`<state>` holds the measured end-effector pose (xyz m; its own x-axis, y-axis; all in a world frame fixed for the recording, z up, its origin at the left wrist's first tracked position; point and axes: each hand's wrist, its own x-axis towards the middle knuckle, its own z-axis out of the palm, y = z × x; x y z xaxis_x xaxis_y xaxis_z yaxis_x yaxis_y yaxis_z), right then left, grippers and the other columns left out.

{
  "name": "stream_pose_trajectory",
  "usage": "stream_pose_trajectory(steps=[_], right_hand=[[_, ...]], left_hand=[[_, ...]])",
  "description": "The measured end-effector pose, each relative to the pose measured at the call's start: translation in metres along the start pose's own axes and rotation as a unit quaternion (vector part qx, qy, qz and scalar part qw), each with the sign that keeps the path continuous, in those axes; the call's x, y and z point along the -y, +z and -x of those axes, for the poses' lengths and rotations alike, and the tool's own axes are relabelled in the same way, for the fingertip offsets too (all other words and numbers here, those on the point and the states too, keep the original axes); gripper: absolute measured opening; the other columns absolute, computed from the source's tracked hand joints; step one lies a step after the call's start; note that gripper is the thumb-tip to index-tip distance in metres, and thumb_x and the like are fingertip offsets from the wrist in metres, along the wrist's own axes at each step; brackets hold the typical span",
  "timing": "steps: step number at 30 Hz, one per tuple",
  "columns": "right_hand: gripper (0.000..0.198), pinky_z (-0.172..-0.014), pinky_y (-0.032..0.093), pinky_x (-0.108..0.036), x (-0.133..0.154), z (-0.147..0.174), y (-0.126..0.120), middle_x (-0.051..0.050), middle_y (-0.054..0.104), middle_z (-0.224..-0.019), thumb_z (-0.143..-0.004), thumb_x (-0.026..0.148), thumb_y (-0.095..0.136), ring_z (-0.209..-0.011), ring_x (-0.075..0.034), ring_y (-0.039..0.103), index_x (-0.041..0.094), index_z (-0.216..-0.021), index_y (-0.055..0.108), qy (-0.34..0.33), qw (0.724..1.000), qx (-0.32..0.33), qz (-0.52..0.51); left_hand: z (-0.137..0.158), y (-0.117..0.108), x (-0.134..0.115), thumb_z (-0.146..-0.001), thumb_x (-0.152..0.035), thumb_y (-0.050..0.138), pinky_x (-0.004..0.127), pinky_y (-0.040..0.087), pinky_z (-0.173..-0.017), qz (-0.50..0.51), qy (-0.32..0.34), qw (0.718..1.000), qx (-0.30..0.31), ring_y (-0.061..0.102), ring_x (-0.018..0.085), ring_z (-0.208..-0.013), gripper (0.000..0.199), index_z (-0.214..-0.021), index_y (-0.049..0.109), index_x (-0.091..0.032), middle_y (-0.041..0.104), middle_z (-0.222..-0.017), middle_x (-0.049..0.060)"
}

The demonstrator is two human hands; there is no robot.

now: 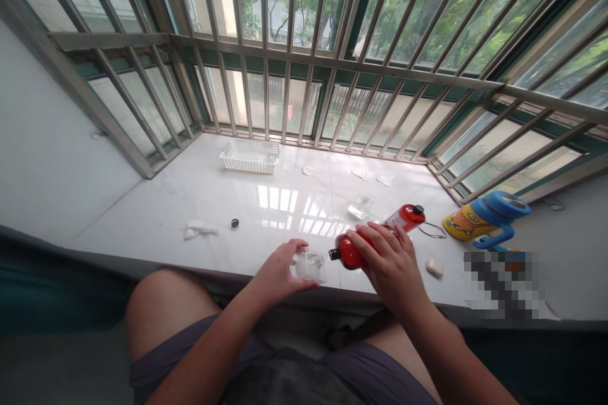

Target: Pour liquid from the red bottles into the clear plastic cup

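Note:
My left hand [282, 269] is closed around a small clear plastic container [311, 264], thumb and fingers on opposite sides. Tilted almost on its side, a red bottle [351, 251] is gripped by my right hand [387, 250]. Its uncapped dark mouth points left, close to the container's rim; whether liquid is flowing, I cannot tell. A loose black cap [234, 223] lies on the white sill to the left. Just beyond my right hand is a second red bottle [408, 215] with a black cap on. Another clear container [361, 205] sits behind my hands.
A white perforated basket [251, 158] stands near the barred window. Crumpled tissue [199, 230] lies at left, and white scraps [361, 174] lie at the back. On the right are a blue and yellow flask [484, 218], a pale block [434, 267] and a blurred-out object [503, 285].

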<state>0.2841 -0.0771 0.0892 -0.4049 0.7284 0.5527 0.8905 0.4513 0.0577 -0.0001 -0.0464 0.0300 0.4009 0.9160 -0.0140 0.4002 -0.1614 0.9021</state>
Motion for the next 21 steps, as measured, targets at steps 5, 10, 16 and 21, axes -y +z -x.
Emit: stream_pose_trajectory(steps=[5, 10, 16, 21], right_hand=[[0.045, -0.128, 0.025, -0.058, 0.0001, -0.0013, -0.0002, -0.008, 0.070, -0.142, -0.099, 0.015, 0.066, -0.138, -0.033, 0.058, 0.028, -0.143, 0.063, -0.001, 1.000, -0.001, 0.003], [0.046, -0.128, 0.025, -0.058, 0.0006, -0.0013, -0.0012, -0.008, 0.070, -0.142, -0.099, 0.014, 0.065, -0.139, -0.033, 0.058, 0.028, -0.143, 0.063, 0.000, 1.000, 0.001, 0.002], [0.047, -0.127, 0.026, -0.058, 0.0005, -0.0009, -0.0019, -0.008, 0.070, -0.143, -0.099, 0.013, 0.065, -0.139, -0.034, 0.058, 0.028, -0.143, 0.063, -0.003, 1.000, 0.003, 0.006], [0.047, -0.128, 0.025, -0.058, 0.0004, -0.0027, -0.0015, -0.008, 0.070, -0.142, -0.099, 0.013, 0.065, -0.139, -0.033, 0.058, 0.028, -0.143, 0.063, -0.003, 1.000, -0.001, 0.011]], left_hand=[[0.0006, -0.0003, 0.0014, -0.065, -0.040, 0.099, 0.045, 0.056, -0.106, -0.005, -0.001, 1.000, 0.001, 0.065, 0.031, -0.126, 0.079, -0.132, 0.059, -0.028, 0.069, -0.135, 0.008], [0.0007, -0.0010, 0.0005, -0.065, -0.039, 0.099, 0.046, 0.055, -0.108, -0.010, -0.004, 1.000, 0.003, 0.065, 0.032, -0.127, 0.078, -0.131, 0.059, -0.028, 0.069, -0.134, 0.008], [0.0003, -0.0009, 0.0006, -0.064, -0.038, 0.099, 0.046, 0.054, -0.109, -0.011, -0.001, 1.000, 0.000, 0.066, 0.032, -0.127, 0.078, -0.131, 0.059, -0.028, 0.069, -0.134, 0.008], [0.0006, -0.0010, 0.0009, -0.064, -0.040, 0.099, 0.046, 0.054, -0.110, -0.014, -0.008, 1.000, 0.002, 0.066, 0.032, -0.127, 0.078, -0.131, 0.059, -0.028, 0.070, -0.134, 0.008]])
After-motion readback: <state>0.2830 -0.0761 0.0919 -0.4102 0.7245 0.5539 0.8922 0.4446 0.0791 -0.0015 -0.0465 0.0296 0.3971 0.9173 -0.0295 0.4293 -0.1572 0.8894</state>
